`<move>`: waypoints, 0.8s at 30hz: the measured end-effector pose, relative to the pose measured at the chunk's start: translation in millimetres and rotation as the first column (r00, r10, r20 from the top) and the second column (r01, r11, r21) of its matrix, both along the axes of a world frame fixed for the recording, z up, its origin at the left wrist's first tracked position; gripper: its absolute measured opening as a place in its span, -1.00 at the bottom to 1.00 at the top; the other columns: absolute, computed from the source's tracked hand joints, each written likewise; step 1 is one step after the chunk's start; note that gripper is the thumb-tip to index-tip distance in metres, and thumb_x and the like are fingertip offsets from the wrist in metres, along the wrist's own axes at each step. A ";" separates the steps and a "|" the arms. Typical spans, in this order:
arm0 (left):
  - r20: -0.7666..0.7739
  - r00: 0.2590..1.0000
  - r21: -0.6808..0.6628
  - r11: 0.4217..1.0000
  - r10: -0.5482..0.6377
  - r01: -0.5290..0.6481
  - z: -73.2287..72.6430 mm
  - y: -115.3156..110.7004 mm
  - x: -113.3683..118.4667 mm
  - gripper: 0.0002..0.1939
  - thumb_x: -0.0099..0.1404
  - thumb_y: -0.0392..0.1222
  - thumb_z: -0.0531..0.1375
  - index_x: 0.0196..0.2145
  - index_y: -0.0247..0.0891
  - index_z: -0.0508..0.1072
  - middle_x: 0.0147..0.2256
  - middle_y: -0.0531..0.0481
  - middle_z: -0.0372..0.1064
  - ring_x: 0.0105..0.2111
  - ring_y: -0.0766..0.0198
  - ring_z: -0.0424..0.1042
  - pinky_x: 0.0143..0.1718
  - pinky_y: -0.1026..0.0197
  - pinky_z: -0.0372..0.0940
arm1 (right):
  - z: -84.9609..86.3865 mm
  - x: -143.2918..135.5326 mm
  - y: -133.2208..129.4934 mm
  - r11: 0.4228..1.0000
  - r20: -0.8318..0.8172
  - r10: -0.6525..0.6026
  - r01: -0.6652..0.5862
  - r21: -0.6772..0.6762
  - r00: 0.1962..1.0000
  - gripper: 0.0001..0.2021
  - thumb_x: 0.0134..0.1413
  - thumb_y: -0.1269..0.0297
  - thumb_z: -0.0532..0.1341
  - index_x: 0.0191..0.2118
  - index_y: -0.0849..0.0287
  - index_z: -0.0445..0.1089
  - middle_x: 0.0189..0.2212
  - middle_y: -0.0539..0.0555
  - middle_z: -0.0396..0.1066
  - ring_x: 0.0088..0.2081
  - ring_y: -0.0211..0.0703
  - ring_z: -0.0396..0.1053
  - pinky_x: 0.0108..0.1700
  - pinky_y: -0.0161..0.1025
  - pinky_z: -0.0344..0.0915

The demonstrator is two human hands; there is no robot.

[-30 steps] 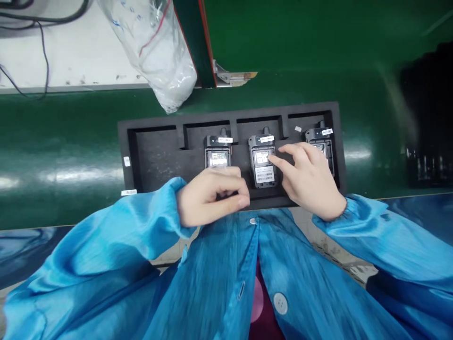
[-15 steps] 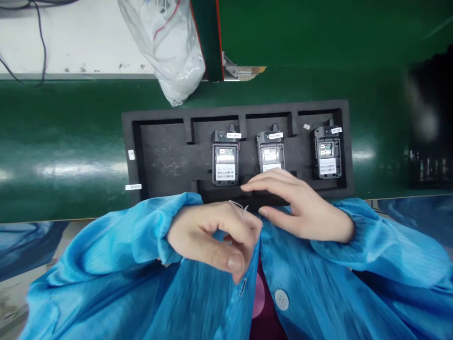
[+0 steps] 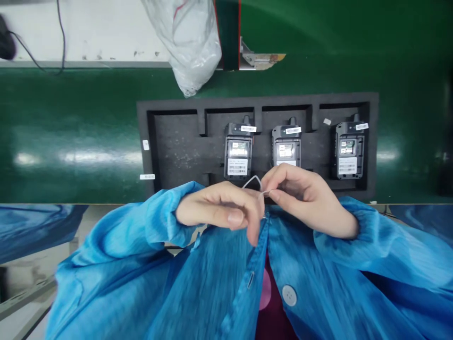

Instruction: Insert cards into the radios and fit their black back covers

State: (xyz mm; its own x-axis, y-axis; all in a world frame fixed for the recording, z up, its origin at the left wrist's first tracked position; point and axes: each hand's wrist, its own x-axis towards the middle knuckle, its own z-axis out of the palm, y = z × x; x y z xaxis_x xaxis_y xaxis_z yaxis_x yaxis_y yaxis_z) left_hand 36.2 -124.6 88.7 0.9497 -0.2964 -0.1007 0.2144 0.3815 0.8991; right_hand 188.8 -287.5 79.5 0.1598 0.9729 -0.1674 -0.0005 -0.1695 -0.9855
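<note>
A thin white cord loops up from the far side of my left hand, whose fingers are curled; their tips are partly hidden. Between thumb and forefinger, my right hand pinches the cord close by the left knuckles. Both hands are held over the near edge of a black foam tray. In the tray lie three black handheld radios with open backs and white barcode labels: the left radio, the middle radio, partly covered by my right hand, and the right radio.
The tray rests on a green bench. A clear plastic bag of white material hangs over the far side, beside a metal bracket. Small labels stick to the tray's left edge. A black cable lies at the upper left.
My right hand has come in to the left hand and its fingers have closed on the cord. The left hand has turned slightly. The view has shifted, so the tray appears farther right.
</note>
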 end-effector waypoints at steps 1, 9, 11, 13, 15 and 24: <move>-0.027 0.999 0.014 0.999 0.043 -0.043 -1.3 0.7 -3.2 -0.58 0.32 0.19 0.09 -0.42 -0.17 0.53 -0.45 -0.08 0.30 -0.51 0.28 0.28 -0.37 0.11 0.32 | -1.5 0.4 0.6 1.000 -0.013 -0.018 0.018 -0.005 1.000 -0.90 0.21 0.33 0.20 -0.31 0.22 0.32 -0.30 0.03 0.37 -0.30 -0.33 0.35 -0.24 -0.31 0.33; -0.146 0.896 -0.080 0.897 0.420 -0.434 -19.5 -4.0 -19.4 -0.66 0.37 0.07 0.11 -0.14 -0.25 0.48 -0.11 -0.13 0.39 -0.45 0.36 0.41 -0.43 0.21 0.27 | 2.9 4.0 5.9 0.999 0.132 -0.024 0.019 0.037 0.991 -0.94 0.21 0.40 0.17 -0.31 0.19 0.31 -0.35 -0.01 0.32 -0.30 -0.33 0.29 -0.23 -0.31 0.26; -0.167 0.850 -0.031 0.859 0.500 -0.511 -21.3 -3.4 -18.7 -0.64 0.39 0.08 0.08 -0.11 -0.26 0.44 -0.02 -0.17 0.39 -0.44 0.34 0.44 -0.43 0.21 0.29 | 6.3 6.4 8.3 0.998 0.226 -0.026 0.011 0.066 0.974 -0.95 0.20 0.42 0.18 -0.31 0.18 0.31 -0.36 -0.01 0.32 -0.30 -0.32 0.28 -0.23 -0.30 0.26; -0.147 0.801 0.079 0.814 0.581 -0.576 -21.3 1.4 -18.3 -0.61 0.40 0.08 0.05 -0.08 -0.28 0.42 -0.02 -0.18 0.40 -0.45 0.33 0.44 -0.44 0.21 0.29 | 8.3 10.0 12.5 0.995 0.333 -0.029 -0.003 0.096 0.943 -0.95 0.19 0.43 0.18 -0.31 0.19 0.32 -0.35 -0.01 0.32 -0.28 -0.31 0.29 -0.21 -0.29 0.26; -0.041 0.750 0.328 0.718 0.661 -0.614 -21.0 10.1 -19.4 -0.63 0.40 0.06 0.06 -0.09 -0.29 0.44 -0.15 -0.12 0.46 -0.45 0.34 0.41 -0.44 0.23 0.25 | 9.0 14.3 18.7 0.993 0.470 -0.016 -0.042 0.113 0.883 -0.96 0.19 0.42 0.18 -0.31 0.20 0.33 -0.34 0.01 0.33 -0.25 -0.28 0.29 -0.18 -0.25 0.25; 0.308 0.931 0.950 -0.122 0.197 -0.288 -41.8 29.6 -28.7 -0.77 0.31 -0.15 0.08 -0.22 -0.24 0.51 -0.28 -0.08 0.36 -0.30 0.16 0.26 -0.30 0.09 0.10 | 13.0 15.8 54.5 0.980 0.809 0.065 -0.190 0.059 0.585 -0.91 0.22 0.35 0.16 -0.29 0.16 0.40 -0.29 0.03 0.39 -0.23 -0.18 0.27 -0.12 -0.17 0.18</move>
